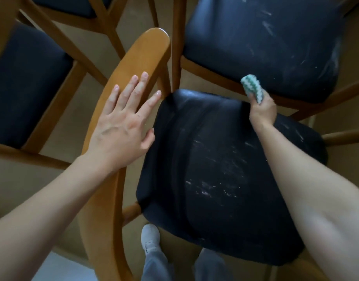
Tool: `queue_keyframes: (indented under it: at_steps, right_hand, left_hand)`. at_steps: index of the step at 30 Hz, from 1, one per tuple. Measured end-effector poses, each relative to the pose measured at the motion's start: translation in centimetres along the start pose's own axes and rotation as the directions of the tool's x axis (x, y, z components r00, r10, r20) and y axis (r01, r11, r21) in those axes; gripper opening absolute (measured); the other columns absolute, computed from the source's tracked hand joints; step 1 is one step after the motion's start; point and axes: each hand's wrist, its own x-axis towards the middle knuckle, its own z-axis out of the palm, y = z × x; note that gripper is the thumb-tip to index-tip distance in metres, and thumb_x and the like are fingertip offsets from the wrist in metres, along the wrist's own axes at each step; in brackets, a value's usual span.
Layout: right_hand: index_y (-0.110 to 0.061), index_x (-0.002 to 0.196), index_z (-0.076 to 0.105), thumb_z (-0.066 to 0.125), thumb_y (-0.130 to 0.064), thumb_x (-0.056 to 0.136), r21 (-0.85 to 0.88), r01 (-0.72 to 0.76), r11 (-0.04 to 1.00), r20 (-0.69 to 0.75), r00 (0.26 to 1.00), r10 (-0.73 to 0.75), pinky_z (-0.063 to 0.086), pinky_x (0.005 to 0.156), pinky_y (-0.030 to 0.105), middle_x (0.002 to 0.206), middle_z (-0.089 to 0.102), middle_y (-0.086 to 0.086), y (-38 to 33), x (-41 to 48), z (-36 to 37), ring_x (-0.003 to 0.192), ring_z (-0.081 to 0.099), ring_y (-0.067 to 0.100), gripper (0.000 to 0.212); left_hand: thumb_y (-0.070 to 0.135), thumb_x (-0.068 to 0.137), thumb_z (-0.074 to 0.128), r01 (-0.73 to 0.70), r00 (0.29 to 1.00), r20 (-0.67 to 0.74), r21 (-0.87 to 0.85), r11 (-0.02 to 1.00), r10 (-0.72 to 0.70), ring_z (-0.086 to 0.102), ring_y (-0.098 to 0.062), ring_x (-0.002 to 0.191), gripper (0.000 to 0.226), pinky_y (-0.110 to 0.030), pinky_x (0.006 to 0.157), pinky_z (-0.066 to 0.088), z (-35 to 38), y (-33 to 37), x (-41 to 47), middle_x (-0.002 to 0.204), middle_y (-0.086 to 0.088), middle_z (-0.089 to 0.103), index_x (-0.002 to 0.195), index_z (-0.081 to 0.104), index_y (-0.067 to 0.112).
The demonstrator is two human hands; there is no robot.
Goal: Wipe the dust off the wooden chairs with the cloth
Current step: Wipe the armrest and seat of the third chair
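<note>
On the curved wooden backrest, left hand pressed flat, fingers spread, right hand curled round the green-and-white cloth, at the far edge of the dusty black seat, beside the next chair.

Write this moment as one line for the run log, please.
left hand: flat on wooden backrest | right hand: grips cloth at seat's far edge | seat: pale streaks visible

Tan floor, paler patch lower left, dim light
</note>
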Motion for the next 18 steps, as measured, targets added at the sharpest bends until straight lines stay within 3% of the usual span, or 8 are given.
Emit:
queue_keyframes:
  at_steps: [2, 5, 10, 18]
  right_hand:
    - [-0.011, 0.132, 0.051, 0.046, -0.032, 0.098, -0.124, 0.020, 0.992, 0.083, 0.997, -0.010, 0.029, 0.104, 0.036, 0.134, 0.053, 0.015, 0.4, -0.4, 2.2, 0.126, 0.045, 0.032, 0.041]
    - [-0.011, 0.143, 0.038, 0.040, -0.033, 0.100, -0.241, 0.029, 0.970, 0.086, 0.996, -0.008, 0.008, 0.114, 0.034, 0.151, 0.032, 0.013, -0.4, -1.2, 4.6, 0.141, 0.024, 0.026, 0.048]
    - [-0.019, 0.142, 0.041, 0.041, -0.035, 0.099, -0.192, 0.157, 0.969, 0.191, 0.974, -0.120, 0.005, 0.117, 0.034, 0.152, 0.030, 0.013, -2.3, -1.2, 7.5, 0.142, 0.021, 0.027, 0.046]
    - [-0.030, 0.142, 0.040, 0.044, -0.033, 0.099, 0.025, 0.181, 0.983, 0.399, 0.900, -0.176, 0.008, 0.115, 0.039, 0.157, 0.020, 0.001, -2.1, -4.8, 6.5, 0.144, 0.006, 0.032, 0.043]
  left_hand:
    - [0.040, 0.086, 0.043, 0.013, 1.000, -0.007, -0.012, 1.000, -0.013, 0.004, -0.025, 0.146, 0.068, -0.044, 0.116, 0.007, -0.1, 0.0, 0.1, 0.158, -0.012, 0.007, 0.148, 0.027, 0.018]
    - [0.041, 0.084, 0.041, 0.016, 1.000, -0.012, -0.040, 0.999, -0.017, 0.005, -0.024, 0.146, 0.071, -0.043, 0.117, 0.007, -0.1, 0.0, 0.1, 0.158, -0.011, 0.008, 0.149, 0.023, 0.018]
    - [0.042, 0.086, 0.042, 0.010, 0.999, -0.030, -0.102, 0.995, -0.013, 0.004, -0.020, 0.146, 0.071, -0.039, 0.118, 0.004, -0.1, -0.1, 0.2, 0.158, -0.008, 0.009, 0.149, 0.019, 0.019]
    - [0.041, 0.086, 0.043, 0.016, 0.999, -0.032, -0.117, 0.993, -0.020, 0.004, -0.019, 0.146, 0.071, -0.034, 0.116, -0.002, -0.2, -0.1, 0.1, 0.158, -0.007, 0.009, 0.149, 0.020, 0.019]
